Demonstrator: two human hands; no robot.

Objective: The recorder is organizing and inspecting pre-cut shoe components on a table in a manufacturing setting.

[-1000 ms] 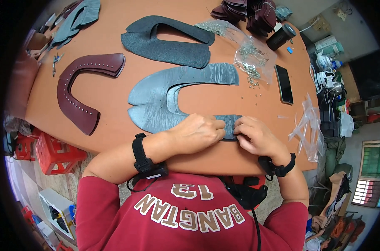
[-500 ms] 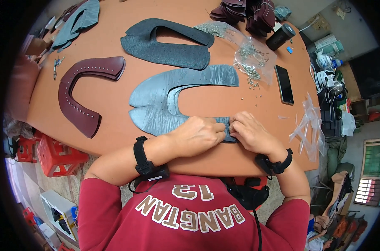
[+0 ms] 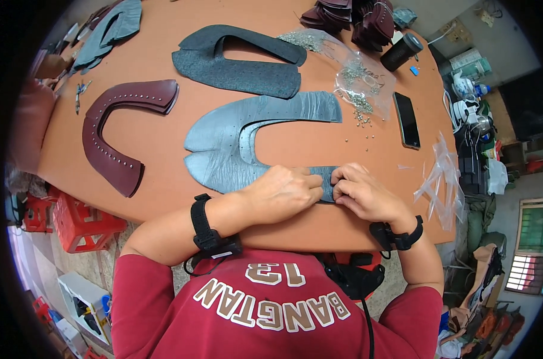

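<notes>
A grey U-shaped leather shoe upper [image 3: 214,134], pierced with small holes, lies on the table in front of me. My left hand [image 3: 283,192] is closed on its near leg, with the fingers curled over the leather. Right beside it, my right hand [image 3: 367,196] pinches at the end of the same leg. Whether a stud sits between those fingers is hidden. Beyond lies a dark grey shoe upper [image 3: 241,78]. To the left is a maroon upper [image 3: 101,128] with a row of silver studs along its inner edge.
Small metal studs [image 3: 361,103] spill from a clear plastic bag [image 3: 384,106]. A phone [image 3: 406,119], a black cylinder [image 3: 401,52] and crumpled plastic [image 3: 442,179] lie to the right. Stacked maroon pieces [image 3: 373,24] stand at the back. Another person's arm [image 3: 50,66] reaches in at left.
My right hand has shifted slightly to the right and toward me, its fingers still bent at the leather's end. My left hand stays nearly still on the grey upper.
</notes>
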